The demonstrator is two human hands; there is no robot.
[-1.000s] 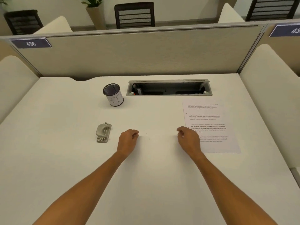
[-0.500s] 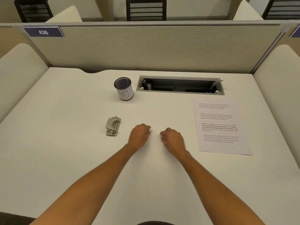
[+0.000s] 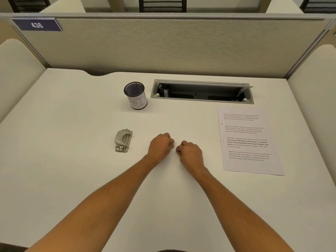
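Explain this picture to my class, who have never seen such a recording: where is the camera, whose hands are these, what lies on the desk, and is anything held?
There is no machine here. A person wears one camera on the head, looking forward and down at their own bare arms. The left hand and right hand sit close together on the white desk, fingers curled, holding nothing visible. To their left lies a grey hole punch. Behind stands a mesh cup labelled BIN, beside an open cable tray. A printed sheet lies to the right.
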